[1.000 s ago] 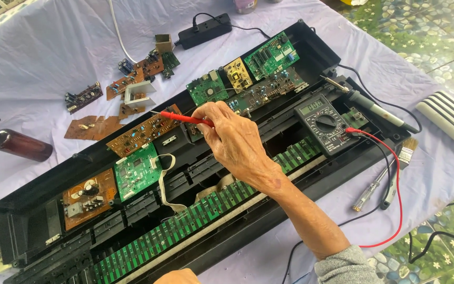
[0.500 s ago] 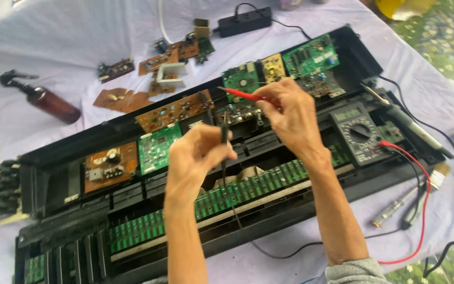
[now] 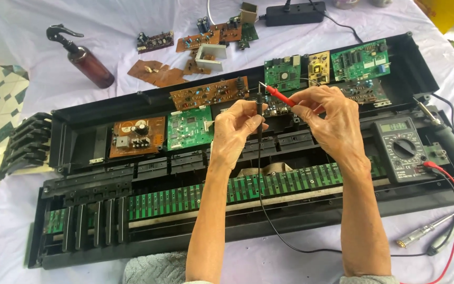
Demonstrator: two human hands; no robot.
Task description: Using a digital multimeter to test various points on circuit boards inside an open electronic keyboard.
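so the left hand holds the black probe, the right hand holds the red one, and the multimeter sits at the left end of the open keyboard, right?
Not quite. The head view shows the multimeter at the right end of the keyboard, not the left. The rest stands: the left hand holds the black probe, the right hand the red probe.

Both forearms leave the frame at 6 o'clock, the yellow object (image 3: 447,13) at 1 o'clock is cropped, the hands hide the probe grips, and the multimeter (image 3: 399,149) display is too small to read.
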